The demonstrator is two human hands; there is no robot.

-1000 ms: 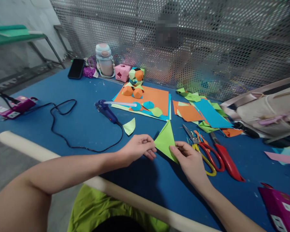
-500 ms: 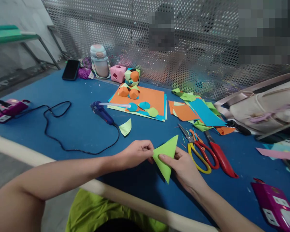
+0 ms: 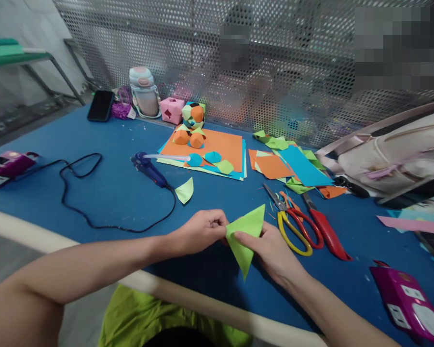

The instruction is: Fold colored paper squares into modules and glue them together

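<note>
A light green folded paper triangle (image 3: 249,224) is held between my two hands above the near edge of the blue table (image 3: 104,202). My left hand (image 3: 206,231) pinches its left corner with closed fingers. Across its front lies the thumb of my right hand (image 3: 271,248), the other fingers being partly hidden behind the paper. A pale green folded paper piece (image 3: 185,191) rests on the table beyond my left hand. Just right of my right hand lie scissors (image 3: 296,226) with one yellow and one red handle, blades apart, and a red-handled cutter (image 3: 327,229).
A blue glue gun (image 3: 150,169) with a trailing black cord lies left of stacked coloured sheets (image 3: 224,142) bearing small folded pieces. Behind stand a bottle (image 3: 144,94), a pink paper cube (image 3: 171,110) and a multicoloured paper ball (image 3: 193,114). A purple power strip (image 3: 407,299) and a bag (image 3: 390,149) are at right.
The lower tip of the green paper has swung slightly left and the sheet is tilted and bent a little more. Both hands keep their grip. The whole view has shifted slightly.
</note>
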